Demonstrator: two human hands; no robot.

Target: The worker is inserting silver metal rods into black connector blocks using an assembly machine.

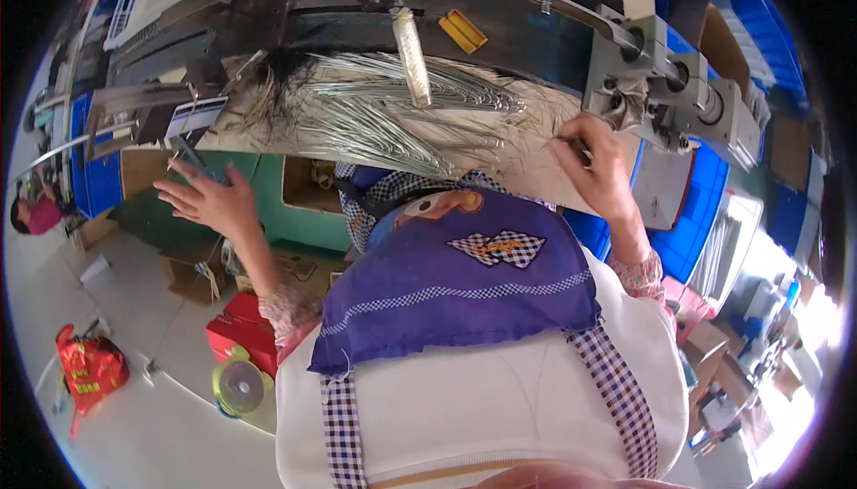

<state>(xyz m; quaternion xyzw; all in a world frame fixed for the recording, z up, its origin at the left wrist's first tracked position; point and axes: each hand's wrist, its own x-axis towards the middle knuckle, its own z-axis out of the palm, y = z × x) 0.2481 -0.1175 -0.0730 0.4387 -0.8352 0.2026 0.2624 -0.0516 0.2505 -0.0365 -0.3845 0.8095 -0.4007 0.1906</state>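
My left hand is raised at the left end of the bench, its fingers spread, just below a machine part with a pale plate. I see nothing held in it. At the right, my right hand is closed, thumb and fingers curled together over the bench edge; whatever they pinch is too small to make out. Between the hands lie two piles of thin, bent metal wires: a front pile and a back pile. A lever with a wrapped handle hangs over the back pile.
A grey metal machine head stands right of my right hand. A yellow block lies on the dark machine bed. Blue bins are at the right. A red box and a red bag sit on the floor at left.
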